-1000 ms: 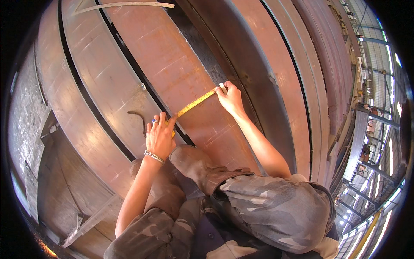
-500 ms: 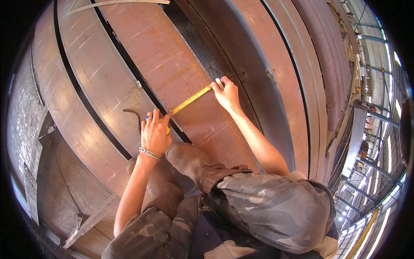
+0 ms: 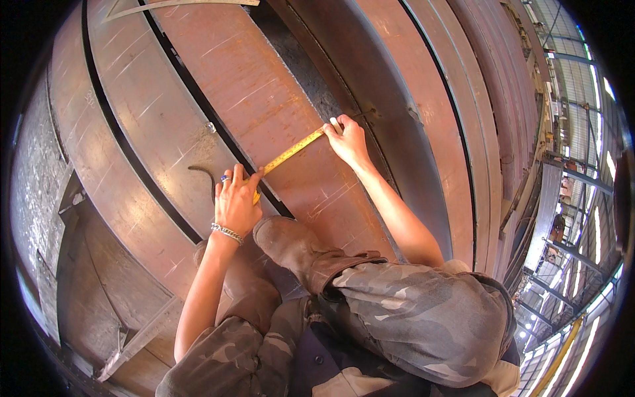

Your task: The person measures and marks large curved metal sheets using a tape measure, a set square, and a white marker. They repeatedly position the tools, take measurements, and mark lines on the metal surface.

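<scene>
A yellow tape measure (image 3: 293, 151) is stretched across the width of a reddish-brown steel plate (image 3: 228, 76). My left hand (image 3: 237, 202) is closed round its body end near the plate's left edge, most of the case hidden under the fingers. At the plate's right edge my right hand (image 3: 346, 141) pinches the other end of the tape. A short white stick (image 3: 336, 126), like a piece of chalk, also sits between the right fingers. Beside my left hand a thin, dark curved strip (image 3: 204, 173) lies on the neighbouring grey plate (image 3: 142, 86).
Dark gaps (image 3: 178, 63) separate the long steel plates. Right of the measured plate runs a deep dark channel (image 3: 383, 99). My boots (image 3: 284, 241) rest on the plates. A pale angled strip (image 3: 192, 3) lies at the far left, and a metal frame (image 3: 142, 337) stands lower left.
Almost nothing differs. My left hand has shifted very slightly, while the tape stays stretched over the same plate and the right hand keeps its place.
</scene>
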A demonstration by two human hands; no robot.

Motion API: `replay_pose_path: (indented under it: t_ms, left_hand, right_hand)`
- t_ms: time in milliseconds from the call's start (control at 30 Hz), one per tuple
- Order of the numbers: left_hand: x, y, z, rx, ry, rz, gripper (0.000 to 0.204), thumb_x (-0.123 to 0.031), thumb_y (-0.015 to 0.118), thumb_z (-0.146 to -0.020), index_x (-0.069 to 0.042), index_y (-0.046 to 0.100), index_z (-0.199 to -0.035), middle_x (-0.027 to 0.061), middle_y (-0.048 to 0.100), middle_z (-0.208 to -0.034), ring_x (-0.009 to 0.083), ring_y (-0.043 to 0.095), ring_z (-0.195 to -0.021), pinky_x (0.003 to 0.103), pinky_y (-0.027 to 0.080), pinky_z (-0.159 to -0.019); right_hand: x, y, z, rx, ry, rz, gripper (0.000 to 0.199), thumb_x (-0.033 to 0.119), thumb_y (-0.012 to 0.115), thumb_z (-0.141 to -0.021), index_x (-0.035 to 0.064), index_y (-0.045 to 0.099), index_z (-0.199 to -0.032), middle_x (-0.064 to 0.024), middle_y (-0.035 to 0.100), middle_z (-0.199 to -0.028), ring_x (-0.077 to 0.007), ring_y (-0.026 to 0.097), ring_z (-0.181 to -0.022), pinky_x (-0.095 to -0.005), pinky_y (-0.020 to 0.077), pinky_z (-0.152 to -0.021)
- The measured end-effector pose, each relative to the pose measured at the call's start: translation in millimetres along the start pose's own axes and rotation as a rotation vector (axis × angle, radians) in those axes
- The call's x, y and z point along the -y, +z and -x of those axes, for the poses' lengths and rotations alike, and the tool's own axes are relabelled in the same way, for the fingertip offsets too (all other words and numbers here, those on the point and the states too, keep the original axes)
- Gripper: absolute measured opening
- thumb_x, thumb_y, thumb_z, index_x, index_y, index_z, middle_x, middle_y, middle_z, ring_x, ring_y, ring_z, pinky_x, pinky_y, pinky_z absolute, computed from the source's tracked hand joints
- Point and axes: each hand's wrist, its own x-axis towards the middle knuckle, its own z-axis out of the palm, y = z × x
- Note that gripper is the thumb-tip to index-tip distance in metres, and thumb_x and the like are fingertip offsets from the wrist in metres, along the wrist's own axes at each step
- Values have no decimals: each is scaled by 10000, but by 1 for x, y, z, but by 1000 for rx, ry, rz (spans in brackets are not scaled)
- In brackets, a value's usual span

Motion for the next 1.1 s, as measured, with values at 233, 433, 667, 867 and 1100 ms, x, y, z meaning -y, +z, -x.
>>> replay_pose_path:
  t_ms: [233, 433, 667, 867, 1100]
  left_hand:
    - [3, -5, -4, 33, -5, 71, 596, -52, 695, -715, -165, 671, -1299, 144, 535, -1180, 356, 553, -1156, 498, 483, -935]
    - [4, -6, -3, 4, 3, 80, 595, -44, 690, -709, -163, 681, -1291, 140, 530, -1140, 355, 554, -1130, 481, 483, -934]
    - [5, -6, -3, 10, -2, 92, 590, -48, 675, -707, -159, 683, -1286, 146, 529, -1138, 356, 557, -1123, 472, 482, -932]
    - [5, -6, -4, 1, -1, 92, 578, -51, 670, -711, -160, 686, -1278, 150, 530, -1136, 365, 563, -1113, 475, 482, -935]
    - [6, -5, -4, -3, 5, 107, 566, -62, 685, -716, -161, 684, -1273, 153, 527, -1144, 370, 562, -1119, 481, 481, -945]
  right_hand:
    - [28, -32, 4, 85, -293, -1, 228, 174, 584, -1001, 22, 648, -1159, -172, 734, -854, -254, 686, -751, -379, 525, -703]
    - [52, -45, 12, 453, -386, -1, 195, 98, 609, -1014, 51, 598, -1203, -61, 719, -800, -120, 602, -663, -329, 487, -629]
    - [46, -33, -1, 892, -245, -389, 489, 141, 818, -878, 53, 569, -1290, -46, 677, -1062, -110, 649, -838, -262, 541, -662]
    - [51, -25, -5, 786, -216, -271, 314, 206, 757, -945, 55, 621, -1184, -20, 661, -885, -79, 623, -762, -239, 505, -596]
    - [55, -9, -1, 633, -467, -186, 219, 284, 659, -1018, 71, 615, -994, 11, 613, -749, -55, 506, -618, -233, 433, -550]
